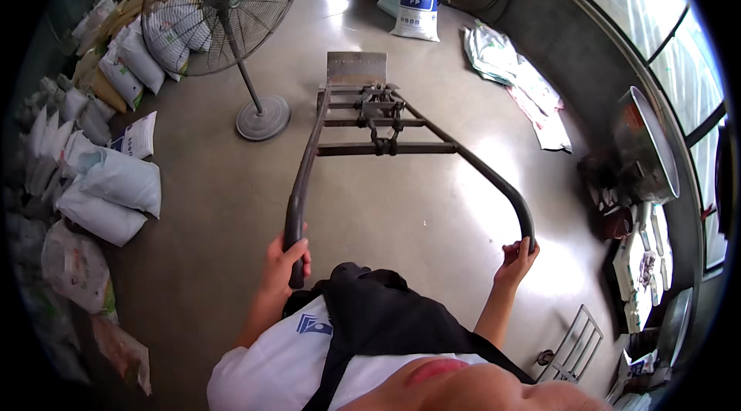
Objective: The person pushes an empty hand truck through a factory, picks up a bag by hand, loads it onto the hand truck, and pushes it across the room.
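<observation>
A dark metal hand truck [386, 149] stretches out ahead of me, tilted back, its flat toe plate [356, 68] at the far end. My left hand [287, 260] wraps round the end of its left handle [296, 210]. At the curved right handle [513, 196], my right hand [519, 257] grips the end with bent fingers. Several crossbars join the two rails, and the toe plate carries nothing. A chain or linkage hangs at the middle of the frame, too small to make out well.
A large standing fan [262, 116] is ahead on the left. Stacked white sacks [123, 179] line the left side. One upright white and blue sack [417, 13] stands far ahead. Flattened sacks [525, 79] lie along the right wall. A metal-framed cart [575, 345] sits at the lower right.
</observation>
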The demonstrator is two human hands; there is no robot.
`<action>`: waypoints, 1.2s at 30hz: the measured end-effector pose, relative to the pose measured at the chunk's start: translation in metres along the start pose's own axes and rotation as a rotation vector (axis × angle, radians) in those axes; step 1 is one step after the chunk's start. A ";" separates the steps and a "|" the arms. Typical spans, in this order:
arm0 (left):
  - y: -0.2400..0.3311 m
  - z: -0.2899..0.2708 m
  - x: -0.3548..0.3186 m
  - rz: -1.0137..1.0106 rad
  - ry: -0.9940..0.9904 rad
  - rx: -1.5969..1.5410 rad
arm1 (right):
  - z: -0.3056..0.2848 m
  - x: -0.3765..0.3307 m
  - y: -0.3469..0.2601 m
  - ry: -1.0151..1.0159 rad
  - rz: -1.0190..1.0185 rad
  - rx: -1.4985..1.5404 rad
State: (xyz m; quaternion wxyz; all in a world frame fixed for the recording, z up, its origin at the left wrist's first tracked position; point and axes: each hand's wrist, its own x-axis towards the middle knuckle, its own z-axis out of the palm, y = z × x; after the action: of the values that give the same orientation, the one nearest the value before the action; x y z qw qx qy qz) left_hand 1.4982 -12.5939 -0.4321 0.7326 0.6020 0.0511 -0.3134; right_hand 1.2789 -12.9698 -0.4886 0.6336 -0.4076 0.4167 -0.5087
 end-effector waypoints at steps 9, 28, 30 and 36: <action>0.012 0.057 0.135 -0.022 0.069 -0.018 | 0.112 0.146 0.073 -0.021 -0.025 0.053; 0.020 0.189 0.548 -0.083 0.135 -0.231 | 0.382 0.537 0.270 -0.236 0.256 -0.062; 0.018 0.190 0.597 -0.055 0.120 -0.216 | 0.419 0.574 0.298 -0.311 0.260 -0.075; 0.027 0.202 0.759 -0.094 0.133 -0.248 | 0.507 0.678 0.392 -0.259 0.376 -0.218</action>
State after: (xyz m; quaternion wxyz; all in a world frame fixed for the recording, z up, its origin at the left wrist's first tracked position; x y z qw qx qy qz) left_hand 2.0570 -13.0782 -0.6982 0.7809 0.5233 0.1661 -0.2978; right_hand 1.9676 -13.5312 -0.7714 0.7176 -0.4506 0.4529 -0.2773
